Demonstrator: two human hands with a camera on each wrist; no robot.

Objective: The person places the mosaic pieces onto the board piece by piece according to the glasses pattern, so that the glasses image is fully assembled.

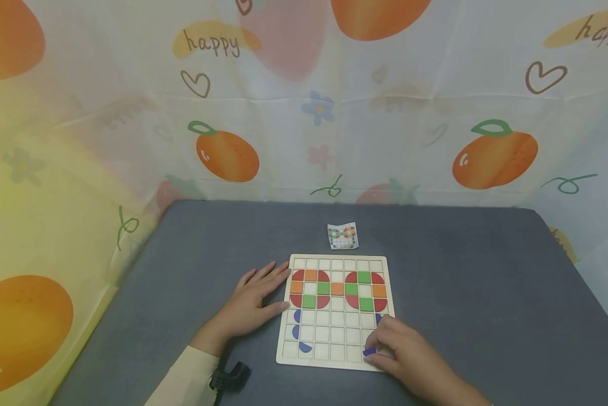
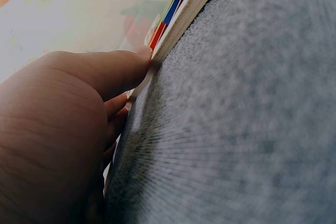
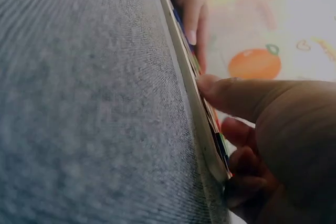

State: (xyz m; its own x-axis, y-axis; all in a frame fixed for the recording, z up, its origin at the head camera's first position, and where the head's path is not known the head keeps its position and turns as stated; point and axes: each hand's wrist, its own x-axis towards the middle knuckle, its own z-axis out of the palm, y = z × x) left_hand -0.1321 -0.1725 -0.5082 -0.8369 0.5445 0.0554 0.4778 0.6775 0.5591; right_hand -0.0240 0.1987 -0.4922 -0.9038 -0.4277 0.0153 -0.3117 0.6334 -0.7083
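Observation:
A pale wooden grid board [image 1: 337,334] lies on the dark table. Red quarter-round pieces [image 1: 298,275] with orange and green squares [image 1: 309,301] form two ring shapes in its upper rows, joined by an orange square. Down its lower left sit several blue rounded pieces [image 1: 305,347]. My right hand [image 1: 413,352] pinches a blue piece [image 1: 369,351] between thumb and fingers over the lower right cells; its full shape is hidden. Another blue piece [image 1: 379,318] shows partly above that hand. Fingers extended, my left hand [image 1: 248,301] rests against the board's left edge, its thumb touching the rim.
Behind the board, a small printed card [image 1: 343,235] shows a similar coloured pattern. A black strap-like device [image 1: 230,378] is by the left wrist. The grey table [image 1: 461,265] reaches to a fruit-print cloth [image 1: 385,113] hanging behind and at the sides.

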